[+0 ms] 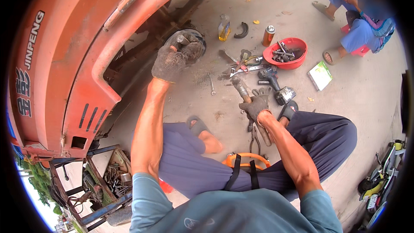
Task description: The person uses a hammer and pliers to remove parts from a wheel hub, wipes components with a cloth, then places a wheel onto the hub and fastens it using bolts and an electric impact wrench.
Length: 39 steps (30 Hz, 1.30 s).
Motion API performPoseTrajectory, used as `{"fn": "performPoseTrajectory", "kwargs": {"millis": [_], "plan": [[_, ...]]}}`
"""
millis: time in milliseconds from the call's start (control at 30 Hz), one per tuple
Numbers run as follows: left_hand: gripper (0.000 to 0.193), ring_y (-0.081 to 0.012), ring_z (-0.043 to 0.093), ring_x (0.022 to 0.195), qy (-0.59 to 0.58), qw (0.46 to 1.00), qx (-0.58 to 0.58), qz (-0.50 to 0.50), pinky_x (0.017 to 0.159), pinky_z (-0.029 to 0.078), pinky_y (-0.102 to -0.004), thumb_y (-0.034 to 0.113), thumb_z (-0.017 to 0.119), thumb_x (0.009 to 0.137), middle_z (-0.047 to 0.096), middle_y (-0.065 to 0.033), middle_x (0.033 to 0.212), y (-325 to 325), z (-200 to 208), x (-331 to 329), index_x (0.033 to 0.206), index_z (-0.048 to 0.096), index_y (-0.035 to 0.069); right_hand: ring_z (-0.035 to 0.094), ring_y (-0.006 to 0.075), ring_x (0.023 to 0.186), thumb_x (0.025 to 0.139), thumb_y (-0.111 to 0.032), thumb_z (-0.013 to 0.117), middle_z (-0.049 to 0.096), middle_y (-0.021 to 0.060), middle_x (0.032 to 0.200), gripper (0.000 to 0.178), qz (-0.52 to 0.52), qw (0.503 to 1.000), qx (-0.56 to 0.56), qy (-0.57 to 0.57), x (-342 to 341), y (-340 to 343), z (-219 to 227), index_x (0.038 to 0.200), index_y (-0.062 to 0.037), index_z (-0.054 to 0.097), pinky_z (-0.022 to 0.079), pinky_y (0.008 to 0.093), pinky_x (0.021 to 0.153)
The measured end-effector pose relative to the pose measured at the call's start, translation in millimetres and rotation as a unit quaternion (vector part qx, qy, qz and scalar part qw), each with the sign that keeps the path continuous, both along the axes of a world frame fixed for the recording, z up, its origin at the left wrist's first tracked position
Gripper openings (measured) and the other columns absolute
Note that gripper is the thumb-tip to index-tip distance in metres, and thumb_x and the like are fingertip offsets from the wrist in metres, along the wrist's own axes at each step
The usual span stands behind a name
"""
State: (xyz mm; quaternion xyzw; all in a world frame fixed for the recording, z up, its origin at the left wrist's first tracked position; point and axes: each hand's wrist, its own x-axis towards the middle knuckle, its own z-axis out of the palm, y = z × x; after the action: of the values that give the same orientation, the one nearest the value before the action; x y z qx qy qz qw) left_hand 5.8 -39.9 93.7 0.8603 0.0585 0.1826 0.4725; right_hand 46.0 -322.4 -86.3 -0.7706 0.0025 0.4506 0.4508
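Note:
My left hand [170,62], in a dirty dark work glove, is closed at the wheel hub [196,39] under the red vehicle body. A short metal rod [182,39] shows its round end among the fingers; its other end is hidden. In my gloved right hand [257,105] is a hammer [240,87], gripped by its handle, with the worn head pointing away from me above the ground. Beyond it lie a cordless power tool [270,77] and an adjustable wrench [248,70]. A small spanner [211,84] rests on the ground between my hands.
A red helmet-like bowl [293,64] holds metal parts. Near it stand a spray can [268,36] and a yellow-liquid bottle [224,28], beside a curved brake shoe [242,30]. A person [362,21] sits at the far right. The vehicle body [86,51] fills the left.

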Motion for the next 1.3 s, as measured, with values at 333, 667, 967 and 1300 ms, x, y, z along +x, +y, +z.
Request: {"fn": "performPoseTrajectory", "kwargs": {"millis": [333, 667, 967, 1300], "plan": [[0.033, -0.0214, 0.068, 0.101, 0.076, 0.994, -0.076, -0.006, 0.094, 0.052, -0.0362, 0.021, 0.067, 0.095, 0.074, -0.0102, 0.114, 43, -33, 15, 0.123, 0.069, 0.005, 0.053, 0.0083, 0.054, 0.09, -0.028, 0.071, 0.056, 0.0008, 0.07, 0.033, -0.01, 0.978, 0.139, -0.157, 25, -18, 214, 0.104, 0.0005, 0.064, 0.044, 0.0271, 0.048], [0.03, -0.0263, 0.064, 0.11, 0.078, 0.982, 0.149, -0.086, 0.097, 0.049, -0.0402, 0.021, 0.071, 0.093, 0.069, -0.0129, 0.112, 31, -24, 28, 0.12, 0.068, 0.006, 0.051, 0.0064, 0.051, 0.097, -0.033, 0.067, 0.056, -0.0008, 0.068, 0.033, -0.039, 0.97, 0.212, -0.113, 25, -21, 255, 0.106, -0.0022, 0.063, 0.04, 0.0244, 0.045], [0.037, -0.0281, 0.059, 0.126, 0.137, 0.987, 0.006, -0.082, 0.11, 0.043, -0.0391, 0.026, 0.057, 0.103, 0.064, -0.0147, 0.136, 67, -72, 21, 0.134, 0.063, 0.007, 0.05, 0.0071, 0.051, 0.095, -0.035, 0.07, 0.053, 0.0, 0.065, 0.034, 0.018, 0.975, 0.194, -0.106, 31, 6, 259, 0.095, -0.0022, 0.061, 0.04, 0.0259, 0.045], [0.045, -0.0219, 0.062, 0.124, 0.198, 0.978, 0.027, -0.062, 0.108, 0.048, -0.0338, 0.03, 0.036, 0.113, 0.064, -0.0113, 0.136, 74, -68, 18, 0.14, 0.058, 0.002, 0.051, 0.0097, 0.047, 0.091, -0.031, 0.069, 0.05, -0.0003, 0.061, 0.029, 0.048, 0.99, 0.135, 0.018, 48, 0, 222, 0.088, -0.0042, 0.06, 0.04, 0.0277, 0.042]]}}
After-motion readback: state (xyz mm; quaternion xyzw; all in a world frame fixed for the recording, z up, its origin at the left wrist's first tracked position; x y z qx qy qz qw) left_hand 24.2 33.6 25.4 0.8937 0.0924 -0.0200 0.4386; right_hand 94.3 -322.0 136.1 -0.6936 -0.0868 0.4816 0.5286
